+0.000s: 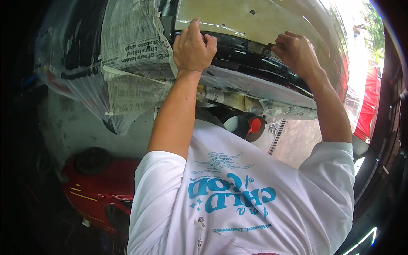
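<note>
2 bare arms reached up from a white shirt (238, 170) to a black strip (243, 60) along the lower edge of a glossy tan panel (225, 17). The left hand (194, 50) was curled, near the strip's left end and beside newspaper (134, 29) masking; whether it held anything could not be told. The right hand (295, 53) was bent closed, its fingertips at a small dark piece (268, 49) on the strip's right part; a firm hold on it could not be confirmed. Clear plastic (83, 91) draped the left side. Below were a red dipper (254, 125) and, lower left, a red car (97, 199).

A sideways slip of the right hand could scuff the panel, and a drag of the left hand could tear or lift the paper. A loose pinch could drop the piece.
</note>
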Available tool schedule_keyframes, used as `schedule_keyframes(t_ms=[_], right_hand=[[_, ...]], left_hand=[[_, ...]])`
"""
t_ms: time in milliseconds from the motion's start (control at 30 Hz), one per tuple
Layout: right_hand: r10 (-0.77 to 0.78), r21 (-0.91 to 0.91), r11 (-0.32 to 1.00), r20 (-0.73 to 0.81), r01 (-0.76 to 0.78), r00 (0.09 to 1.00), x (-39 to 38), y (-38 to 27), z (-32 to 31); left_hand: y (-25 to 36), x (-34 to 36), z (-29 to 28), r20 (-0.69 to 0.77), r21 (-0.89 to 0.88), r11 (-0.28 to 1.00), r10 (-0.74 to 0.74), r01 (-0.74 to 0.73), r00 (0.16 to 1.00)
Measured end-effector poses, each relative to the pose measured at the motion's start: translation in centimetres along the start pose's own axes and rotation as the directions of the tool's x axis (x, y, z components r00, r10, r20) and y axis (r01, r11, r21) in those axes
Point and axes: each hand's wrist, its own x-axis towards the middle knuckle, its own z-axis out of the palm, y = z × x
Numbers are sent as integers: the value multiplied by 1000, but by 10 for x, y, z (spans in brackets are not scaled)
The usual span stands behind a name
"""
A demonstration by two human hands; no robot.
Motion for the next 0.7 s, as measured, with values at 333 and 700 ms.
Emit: schedule_keyframes(t_ms=[333,700], right_hand=[[5,20,1000,332,-13,943,66,3,-33],[10,-125,992,-66,-18,998,-6,-23,15]], left_hand=[[0,4,1,31,3,1000,0,0,1000],[-2,0,2,-17,54,999,8,-7,1000]])
